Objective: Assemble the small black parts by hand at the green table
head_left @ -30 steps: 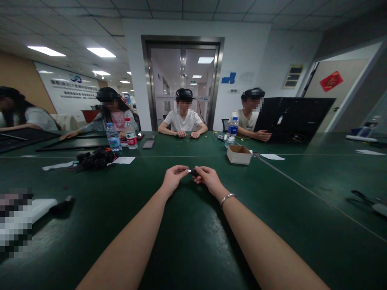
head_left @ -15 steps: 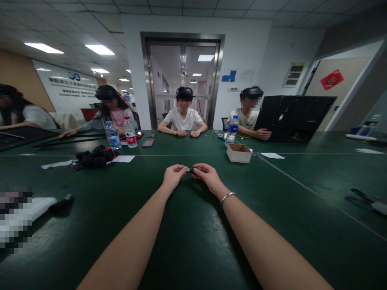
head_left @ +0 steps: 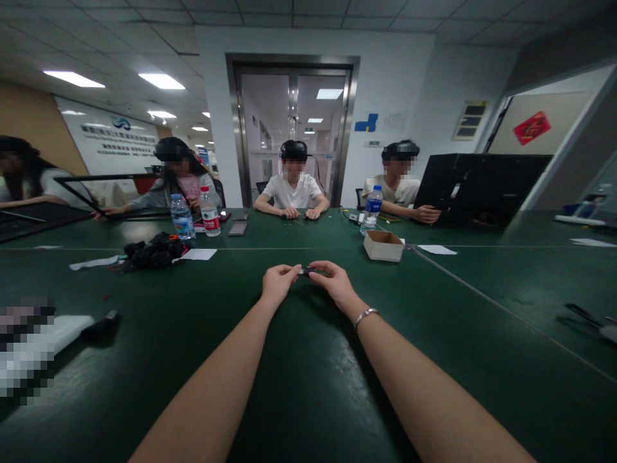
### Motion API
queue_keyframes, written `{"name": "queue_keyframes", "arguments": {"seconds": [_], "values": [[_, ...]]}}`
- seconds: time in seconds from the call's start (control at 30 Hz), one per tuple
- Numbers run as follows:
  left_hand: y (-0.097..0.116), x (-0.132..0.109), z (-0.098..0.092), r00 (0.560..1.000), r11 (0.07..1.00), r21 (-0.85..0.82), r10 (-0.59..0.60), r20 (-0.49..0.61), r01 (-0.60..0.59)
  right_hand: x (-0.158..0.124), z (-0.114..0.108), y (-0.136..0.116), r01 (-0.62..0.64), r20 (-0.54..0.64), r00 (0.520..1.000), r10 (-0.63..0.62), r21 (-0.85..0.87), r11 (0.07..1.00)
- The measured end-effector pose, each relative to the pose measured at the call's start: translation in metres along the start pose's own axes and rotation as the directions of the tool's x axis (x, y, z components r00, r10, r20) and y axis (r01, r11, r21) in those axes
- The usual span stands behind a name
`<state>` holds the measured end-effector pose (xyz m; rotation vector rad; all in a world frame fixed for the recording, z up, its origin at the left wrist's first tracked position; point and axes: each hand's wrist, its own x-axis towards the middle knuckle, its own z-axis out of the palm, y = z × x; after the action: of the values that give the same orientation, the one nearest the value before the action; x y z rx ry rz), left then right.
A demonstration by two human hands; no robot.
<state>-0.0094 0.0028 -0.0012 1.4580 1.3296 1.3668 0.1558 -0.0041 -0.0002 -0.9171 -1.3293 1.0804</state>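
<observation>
Fingers (head_left: 293,274) of both hands (head_left: 278,285) (head_left: 338,285), barely parted, pinch a dark piece (head_left: 305,272).

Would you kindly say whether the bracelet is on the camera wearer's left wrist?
No, the bracelet circles the wrist of the right hand.

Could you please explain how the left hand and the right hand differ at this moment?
The right hand has a silver bracelet at its wrist, while the left hand has a bare wrist. The left hand is at the silvery end of the small part; the right hand is at its black end. Both hands hold this same part between thumb and fingers.
</observation>
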Motion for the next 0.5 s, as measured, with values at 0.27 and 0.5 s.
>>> {"name": "queue_keyframes", "arguments": {"seconds": [0.27,0.5], "values": [[0.008,-0.005,-0.005,0.999,0.999,0.034,-0.04,-0.006,0.04,-0.002,0.004,-0.006,-0.008,-0.018,1.0,0.008,-0.006,1.0],[0.011,-0.008,-0.008,1.0,1.0,-0.019,-0.018,0.017,0.018,-0.004,0.007,-0.011,-0.002,-0.017,1.0,0.002,-0.013,1.0]]}}
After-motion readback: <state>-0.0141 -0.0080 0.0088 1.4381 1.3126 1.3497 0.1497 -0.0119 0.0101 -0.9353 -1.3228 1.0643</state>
